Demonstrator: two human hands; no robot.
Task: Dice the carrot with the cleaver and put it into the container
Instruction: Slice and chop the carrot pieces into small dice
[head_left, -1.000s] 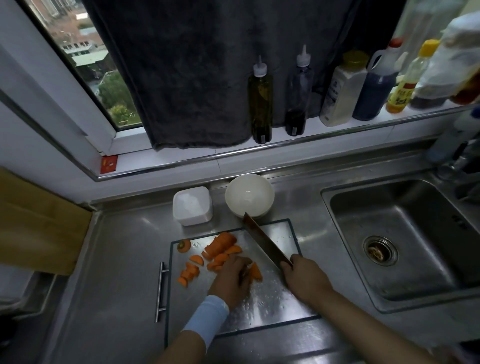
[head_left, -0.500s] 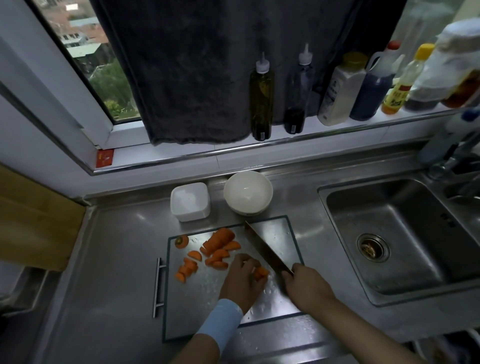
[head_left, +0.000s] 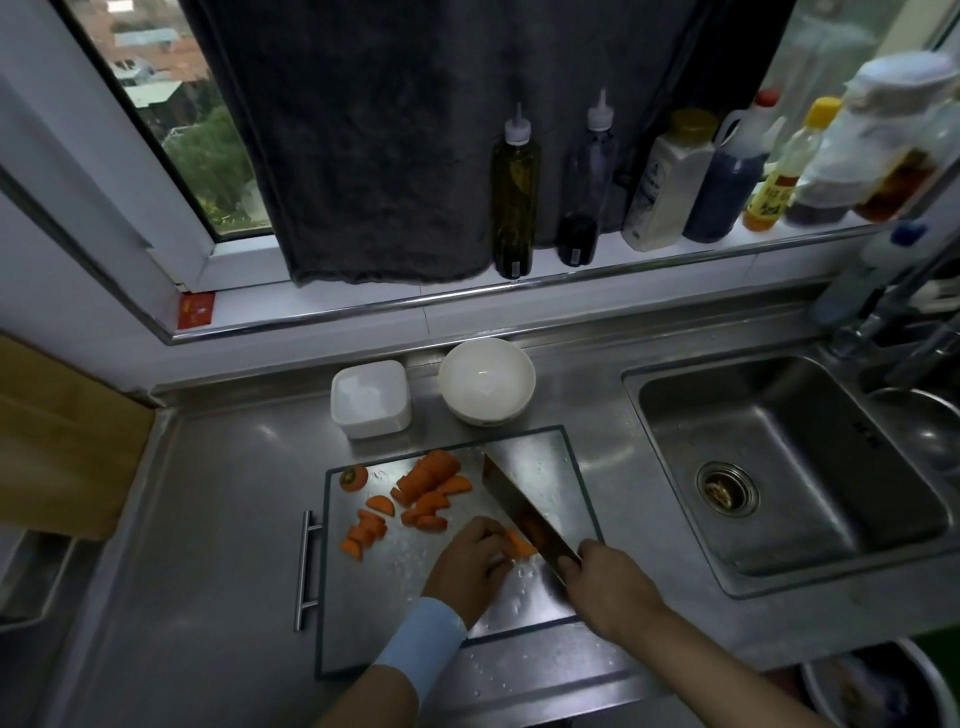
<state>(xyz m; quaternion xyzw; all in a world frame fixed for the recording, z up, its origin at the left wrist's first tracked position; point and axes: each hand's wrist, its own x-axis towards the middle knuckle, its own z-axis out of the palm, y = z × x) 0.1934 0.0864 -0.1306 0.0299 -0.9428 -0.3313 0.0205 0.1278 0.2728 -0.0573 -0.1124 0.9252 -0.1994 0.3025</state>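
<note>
On the steel cutting board (head_left: 550, 462) my left hand (head_left: 470, 564) holds down a carrot piece (head_left: 519, 544) with curled fingers. My right hand (head_left: 610, 584) grips the cleaver (head_left: 524, 512) by its handle; the blade stands against the right side of that piece. Several cut carrot chunks (head_left: 423, 486) and the stem end (head_left: 353, 477) lie on the board's far left part. A white bowl (head_left: 485, 382) and a white square container (head_left: 370, 397) stand just behind the board.
A steel sink (head_left: 789, 467) lies to the right, with a faucet (head_left: 883, 322) at its back corner. Bottles (head_left: 515, 192) line the window sill under a dark cloth (head_left: 415, 130). A wooden board (head_left: 62, 441) leans at the left. The cutting board's handle (head_left: 306, 569) sticks out left.
My left hand has slid right along the board with the carrot piece. The cleaver has moved a little with my right hand and now meets the piece.
</note>
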